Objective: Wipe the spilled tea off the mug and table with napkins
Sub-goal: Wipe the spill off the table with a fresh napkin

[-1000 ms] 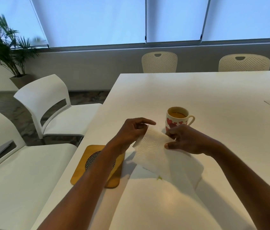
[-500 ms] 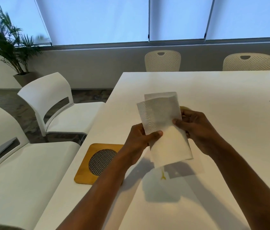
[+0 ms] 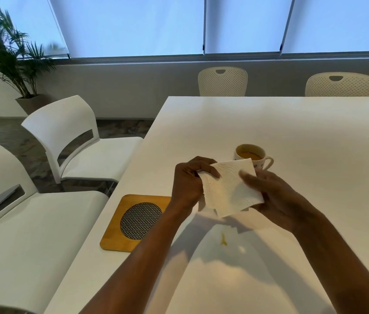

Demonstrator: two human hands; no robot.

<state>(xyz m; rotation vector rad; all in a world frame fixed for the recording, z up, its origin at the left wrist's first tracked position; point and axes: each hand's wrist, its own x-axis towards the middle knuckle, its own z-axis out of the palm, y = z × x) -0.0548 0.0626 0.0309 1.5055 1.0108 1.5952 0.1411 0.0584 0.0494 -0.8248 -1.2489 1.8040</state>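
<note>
A folded white napkin (image 3: 230,189) is held above the white table (image 3: 292,132) between both hands. My left hand (image 3: 186,182) pinches its left edge with thumb and fingers. My right hand (image 3: 276,196) supports its right and lower side, fingers blurred. Just behind the napkin stands a white mug (image 3: 252,156) with heart prints and a handle to the right, holding tea. A small yellow tea spill (image 3: 223,239) lies on the table below the napkin, in the shadow of my hands.
A square wooden trivet (image 3: 131,223) with a round metal mesh lies near the table's left edge. Two white chairs (image 3: 70,141) stand to the left, two perforated chairs (image 3: 223,81) at the far side. A potted palm (image 3: 13,55) is at far left.
The napkin was raised upright in front of the mug and has come down folded into a smaller square between both hands. The mug is visible again behind it.
</note>
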